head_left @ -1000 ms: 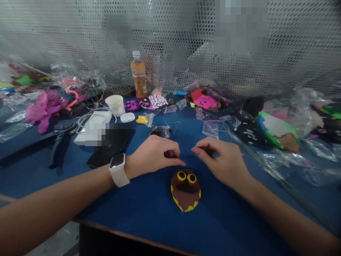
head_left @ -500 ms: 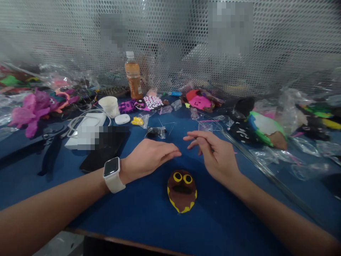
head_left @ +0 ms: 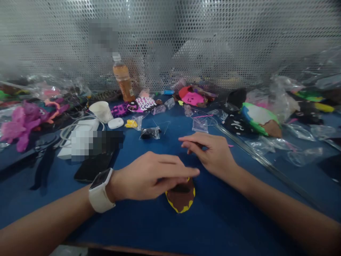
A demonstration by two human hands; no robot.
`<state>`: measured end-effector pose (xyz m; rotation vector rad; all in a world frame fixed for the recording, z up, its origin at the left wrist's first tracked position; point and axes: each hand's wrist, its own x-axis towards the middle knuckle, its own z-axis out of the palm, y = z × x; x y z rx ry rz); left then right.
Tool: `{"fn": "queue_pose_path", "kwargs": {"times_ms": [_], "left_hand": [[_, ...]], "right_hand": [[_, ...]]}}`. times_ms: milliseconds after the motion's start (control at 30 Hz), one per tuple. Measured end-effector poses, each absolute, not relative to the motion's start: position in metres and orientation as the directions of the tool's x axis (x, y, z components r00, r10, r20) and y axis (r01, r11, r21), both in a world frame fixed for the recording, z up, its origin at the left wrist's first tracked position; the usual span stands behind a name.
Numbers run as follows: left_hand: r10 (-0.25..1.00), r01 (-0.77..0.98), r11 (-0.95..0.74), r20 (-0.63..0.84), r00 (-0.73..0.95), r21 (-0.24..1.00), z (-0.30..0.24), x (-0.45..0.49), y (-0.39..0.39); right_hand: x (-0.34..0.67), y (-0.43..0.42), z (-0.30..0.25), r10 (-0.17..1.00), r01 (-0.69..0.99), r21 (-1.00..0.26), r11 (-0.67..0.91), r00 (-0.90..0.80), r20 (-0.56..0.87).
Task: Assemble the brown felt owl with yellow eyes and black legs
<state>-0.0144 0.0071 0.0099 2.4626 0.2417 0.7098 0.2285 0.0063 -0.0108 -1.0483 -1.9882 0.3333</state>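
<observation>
A small brown felt owl face with a yellow edge (head_left: 182, 201) lies on the blue table (head_left: 149, 227) in front of me. My left hand (head_left: 151, 176), with a white watch on its wrist, reaches over the owl's top half and covers its eyes, fingers stretched and closing on the felt's upper edge. My right hand (head_left: 209, 153) hovers just behind and to the right of the owl, fingers loosely extended to the left; nothing shows in it.
Behind lie a black phone (head_left: 93, 165), white charger and cable (head_left: 80, 129), white cup (head_left: 100, 111), orange drink bottle (head_left: 123, 79), small plastic bags, and felt toys at left, centre back and right. A perforated metal screen closes the back.
My left hand has moved toward me and down onto the owl face, now hiding its eyes. My right hand opened from a pinch and shifted slightly back. The camera tilted down and right.
</observation>
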Motion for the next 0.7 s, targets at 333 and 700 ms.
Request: {"fn": "queue_pose_path", "kwargs": {"times_ms": [333, 700], "left_hand": [[0.370, -0.027, -0.766, 0.474, 0.799, 0.643, 0.023, -0.025, 0.001], [-0.041, -0.204, -0.550, 0.218, 0.975, 0.810, 0.005, -0.014, -0.023]], "right_hand": [[0.229, 0.001, -0.010, 0.849, 0.472, -0.708, 0.526, -0.243, 0.469], [0.230, 0.000, 0.000, 0.849, 0.614, -0.590, 0.525, -0.426, 0.313]]}}
